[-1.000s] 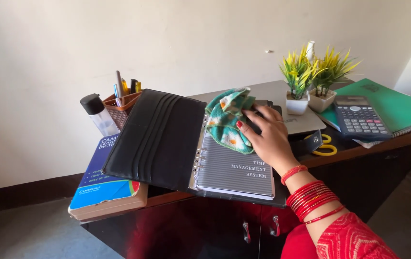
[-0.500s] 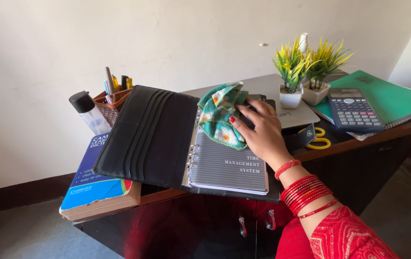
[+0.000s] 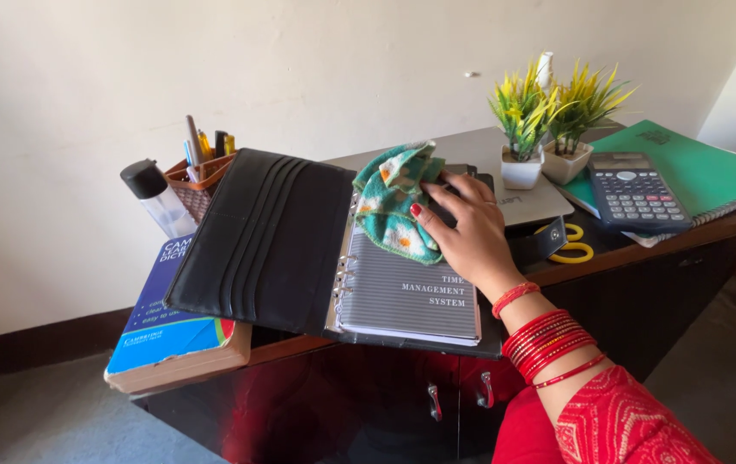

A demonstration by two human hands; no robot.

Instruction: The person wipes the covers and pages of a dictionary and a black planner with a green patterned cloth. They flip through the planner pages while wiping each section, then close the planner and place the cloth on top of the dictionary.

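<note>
My right hand (image 3: 471,236), with red bangles at the wrist, lies palm down on a green patterned cloth (image 3: 389,206), thumb and fingers pressing it. The cloth is bunched on the top of the right-hand page of an open black ring binder (image 3: 402,296). The binder's black cover with card slots (image 3: 265,241) is spread to the left. My left hand is out of view.
A grey laptop (image 3: 531,202) lies shut behind the binder, with two small potted plants (image 3: 522,112) on it. A calculator (image 3: 634,189) sits on a green notebook (image 3: 694,167) at the right, yellow scissors (image 3: 570,245) nearby. A pen holder (image 3: 200,185), bottle (image 3: 157,198) and thick blue book (image 3: 170,335) stand at the left desk edge.
The view has shifted slightly. My right hand stays on the cloth on the binder's upper right page, with only a small slide.
</note>
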